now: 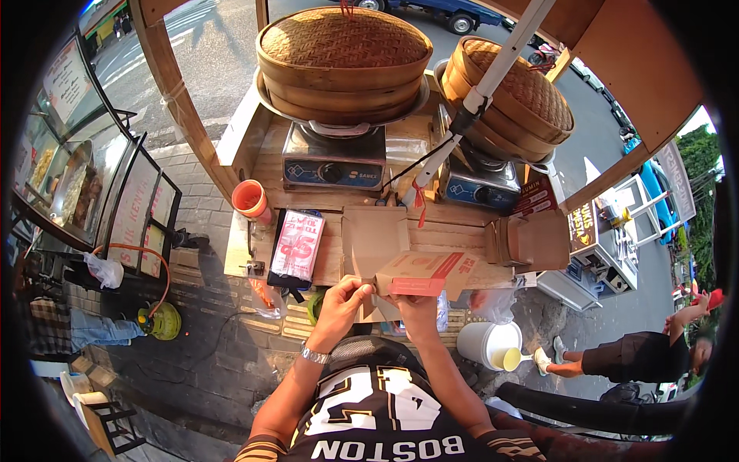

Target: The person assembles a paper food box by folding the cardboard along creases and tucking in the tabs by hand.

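Over the front edge of the wooden counter, I hold a partly folded cardboard food box (pixel 419 266), brown inside with red print outside. My left hand (pixel 342 306) pinches a corner flap at its left side, thumb and fingers pressed together. Under the red-edged side, my right hand (pixel 416 312) grips the box, and some of its fingers are hidden below the card. A brown panel of card stands up behind the hands. To the left lies a white plastic pack with red print (pixel 296 246) on a dark pouch. Stacked folded brown boxes (pixel 531 240) stand at the right.
Two bamboo steamers, one large (pixel 342 65) and one tilted in view (pixel 512 96), sit on gas stoves (pixel 333 158) at the back. An orange cup (pixel 251 200) stands at the left edge. A white bucket (pixel 486 343) is low right; a person (pixel 639 354) is further right.
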The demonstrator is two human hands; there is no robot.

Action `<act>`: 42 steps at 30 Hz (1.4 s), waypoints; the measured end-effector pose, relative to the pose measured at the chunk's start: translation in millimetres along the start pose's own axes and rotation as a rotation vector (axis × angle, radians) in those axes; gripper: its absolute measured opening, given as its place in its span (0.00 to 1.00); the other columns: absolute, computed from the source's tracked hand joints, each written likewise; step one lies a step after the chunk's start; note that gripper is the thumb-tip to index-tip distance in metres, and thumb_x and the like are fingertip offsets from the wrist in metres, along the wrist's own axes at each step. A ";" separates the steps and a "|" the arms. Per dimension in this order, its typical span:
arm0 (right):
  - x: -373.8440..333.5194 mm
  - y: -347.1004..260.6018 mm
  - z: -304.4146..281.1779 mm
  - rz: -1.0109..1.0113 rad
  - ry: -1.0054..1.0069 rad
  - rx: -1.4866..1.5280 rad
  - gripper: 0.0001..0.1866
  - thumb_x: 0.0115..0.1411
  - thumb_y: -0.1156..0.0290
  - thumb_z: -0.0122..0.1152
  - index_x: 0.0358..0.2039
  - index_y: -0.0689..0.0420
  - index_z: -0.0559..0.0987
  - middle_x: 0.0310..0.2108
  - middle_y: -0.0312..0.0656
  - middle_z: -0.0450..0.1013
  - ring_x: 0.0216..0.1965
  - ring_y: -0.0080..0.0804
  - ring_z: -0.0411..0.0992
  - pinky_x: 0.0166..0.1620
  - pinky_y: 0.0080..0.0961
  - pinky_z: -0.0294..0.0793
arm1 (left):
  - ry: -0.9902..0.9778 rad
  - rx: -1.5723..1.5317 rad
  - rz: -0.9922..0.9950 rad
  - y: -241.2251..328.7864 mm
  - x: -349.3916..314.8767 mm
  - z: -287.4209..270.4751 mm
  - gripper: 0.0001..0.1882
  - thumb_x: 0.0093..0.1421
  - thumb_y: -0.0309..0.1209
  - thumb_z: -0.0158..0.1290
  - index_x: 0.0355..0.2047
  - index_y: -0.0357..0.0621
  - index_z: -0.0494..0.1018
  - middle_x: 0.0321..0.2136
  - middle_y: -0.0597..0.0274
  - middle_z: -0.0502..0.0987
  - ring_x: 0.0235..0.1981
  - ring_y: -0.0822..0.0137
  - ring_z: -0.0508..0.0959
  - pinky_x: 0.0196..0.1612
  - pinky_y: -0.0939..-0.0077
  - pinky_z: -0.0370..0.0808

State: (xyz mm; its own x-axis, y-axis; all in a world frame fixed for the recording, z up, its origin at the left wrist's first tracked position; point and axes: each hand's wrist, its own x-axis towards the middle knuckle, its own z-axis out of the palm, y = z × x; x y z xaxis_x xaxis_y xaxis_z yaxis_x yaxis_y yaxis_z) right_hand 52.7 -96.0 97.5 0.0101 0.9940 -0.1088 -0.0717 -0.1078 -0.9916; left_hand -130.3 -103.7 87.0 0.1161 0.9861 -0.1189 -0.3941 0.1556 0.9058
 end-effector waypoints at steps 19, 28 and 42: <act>-16.1 -6.2 -3.2 -0.463 -0.063 -0.621 0.07 0.67 0.75 0.63 0.43 0.60 0.84 0.41 0.42 0.82 0.43 0.35 0.80 0.47 0.33 0.77 | -0.001 0.082 0.098 13.4 -10.3 6.1 0.09 0.67 0.29 0.63 0.40 0.34 0.83 0.40 0.68 0.77 0.42 0.77 0.73 0.46 0.81 0.70; -12.6 2.6 1.7 -0.503 -0.144 -0.755 0.10 0.63 0.67 0.67 0.42 0.55 0.80 0.37 0.40 0.75 0.41 0.40 0.75 0.42 0.39 0.72 | 0.112 0.109 0.033 9.2 -7.7 8.7 0.10 0.65 0.30 0.65 0.39 0.33 0.84 0.38 0.65 0.79 0.39 0.75 0.76 0.43 0.82 0.72; 21.4 -26.2 21.7 -0.340 -0.002 -0.518 0.13 0.69 0.62 0.65 0.46 0.59 0.84 0.36 0.39 0.80 0.39 0.32 0.78 0.39 0.32 0.77 | 0.042 -0.132 -0.012 26.8 -8.1 21.1 0.08 0.71 0.31 0.56 0.40 0.37 0.80 0.34 0.67 0.78 0.34 0.73 0.75 0.40 0.81 0.73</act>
State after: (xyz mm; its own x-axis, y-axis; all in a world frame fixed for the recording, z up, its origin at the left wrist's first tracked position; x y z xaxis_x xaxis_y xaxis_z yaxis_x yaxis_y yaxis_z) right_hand 33.1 -71.5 122.6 -0.0541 0.9743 0.2187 0.4285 0.2205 -0.8762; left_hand -122.6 -108.8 120.9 0.0848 0.9852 -0.1489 -0.5098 0.1713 0.8430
